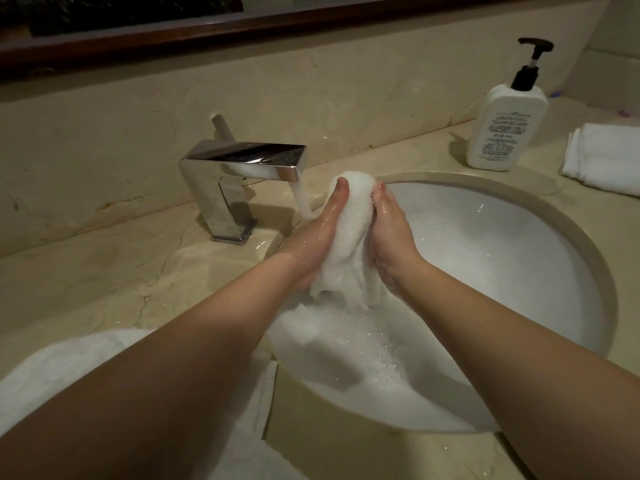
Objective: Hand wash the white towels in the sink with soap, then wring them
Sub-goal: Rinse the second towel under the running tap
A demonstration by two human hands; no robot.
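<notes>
White towel btwn left hand & right hand, both gripping, over sink

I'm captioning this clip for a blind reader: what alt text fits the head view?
Two hands, left and right, squeeze a soapy white towel over a white sink while the faucet runs. A soap bottle and folded towel sit on the counter at right; another towel lies at lower left.
</notes>
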